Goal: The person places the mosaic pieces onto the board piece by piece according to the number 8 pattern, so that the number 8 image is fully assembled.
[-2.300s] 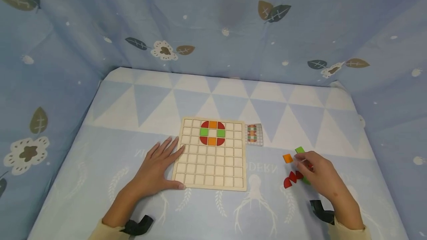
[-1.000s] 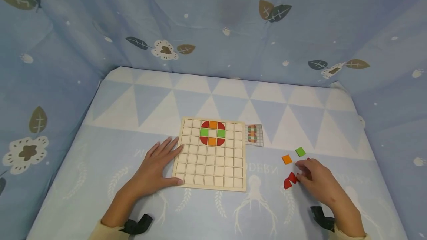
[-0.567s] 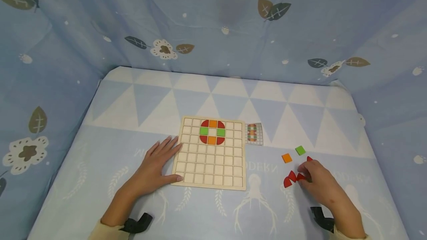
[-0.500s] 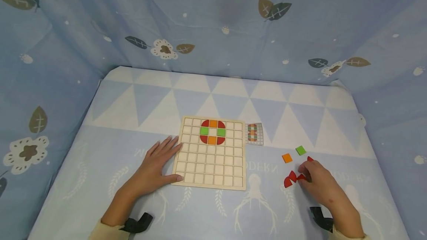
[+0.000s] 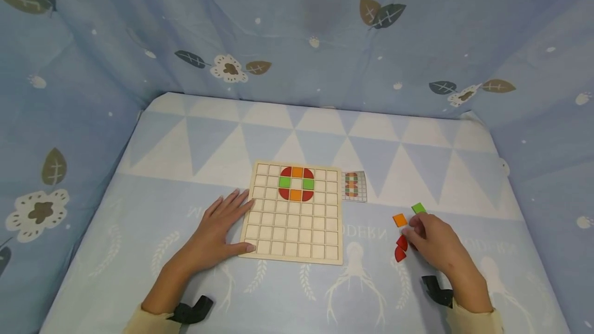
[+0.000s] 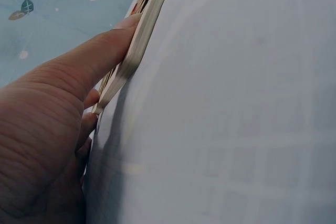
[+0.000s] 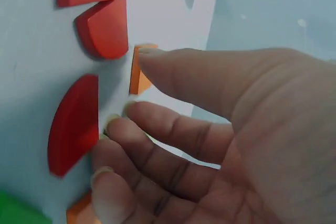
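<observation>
Right hand (image 5: 433,244), as I see it: unclenched, thumb apart from bent fingers, beside red pieces (image 5: 400,255). Left hand (image 5: 213,233): spread, thumb on gridded board (image 5: 291,233), near left corner. Outward: orange tile (image 5: 399,220), green tile (image 5: 418,207), printed card (image 5: 355,187).

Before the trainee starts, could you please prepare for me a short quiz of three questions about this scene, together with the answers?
1. True or false: the left hand touches the wooden grid board.
2. In the ring of coloured pieces on the board, how many pieces are red? A: two. B: four. C: six.
3. Fill in the word: from the person's side, the small pattern card lies at the ____ of the board.

Key: 1. True. 2. B. 3. Right.
</observation>
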### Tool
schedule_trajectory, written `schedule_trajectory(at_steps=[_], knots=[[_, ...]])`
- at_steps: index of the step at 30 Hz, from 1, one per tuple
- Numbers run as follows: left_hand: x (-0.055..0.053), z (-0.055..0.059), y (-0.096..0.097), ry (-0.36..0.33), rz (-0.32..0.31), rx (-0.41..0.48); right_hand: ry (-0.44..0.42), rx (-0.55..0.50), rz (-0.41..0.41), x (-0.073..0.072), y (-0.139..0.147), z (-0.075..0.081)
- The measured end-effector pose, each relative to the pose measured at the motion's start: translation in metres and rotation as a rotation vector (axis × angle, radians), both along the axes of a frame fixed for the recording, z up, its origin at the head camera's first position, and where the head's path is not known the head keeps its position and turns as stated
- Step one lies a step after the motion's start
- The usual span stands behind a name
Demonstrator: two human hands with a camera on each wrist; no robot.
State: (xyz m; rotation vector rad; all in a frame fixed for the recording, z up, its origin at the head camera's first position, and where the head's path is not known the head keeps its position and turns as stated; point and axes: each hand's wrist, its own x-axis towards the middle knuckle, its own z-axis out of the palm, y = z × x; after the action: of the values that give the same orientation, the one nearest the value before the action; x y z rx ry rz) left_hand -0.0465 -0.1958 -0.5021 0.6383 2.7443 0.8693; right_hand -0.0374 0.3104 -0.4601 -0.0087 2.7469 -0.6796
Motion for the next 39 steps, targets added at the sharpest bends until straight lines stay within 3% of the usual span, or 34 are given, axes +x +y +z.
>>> schedule_trajectory(at_steps=[8,16,21,28,34,39], knots=[[0.0,0.002,0.001,-0.037,0.006,-0.02,0.034,-0.022,-0.026,-0.011,-0.008,-0.005],[0.0,0.002,0.001,-0.038,0.004,-0.024,-0.012,-0.072,-0.025,-0.018,-0.013,-0.004],[0.0,0.003,0.0,-0.035,0.008,-0.018,0.034,-0.111,-0.008,-0.023,-0.023,-0.004],[0.001,0.002,0.0,0.014,0.0,0.015,0.117,-0.198,0.098,-0.041,-0.065,0.004],[0.002,0.002,0.0,-0.003,0.007,0.023,0.161,-0.29,0.284,-0.063,-0.125,0.012],[0.001,0.003,0.0,-0.011,0.01,0.022,0.168,-0.326,0.414,-0.079,-0.167,0.007]])
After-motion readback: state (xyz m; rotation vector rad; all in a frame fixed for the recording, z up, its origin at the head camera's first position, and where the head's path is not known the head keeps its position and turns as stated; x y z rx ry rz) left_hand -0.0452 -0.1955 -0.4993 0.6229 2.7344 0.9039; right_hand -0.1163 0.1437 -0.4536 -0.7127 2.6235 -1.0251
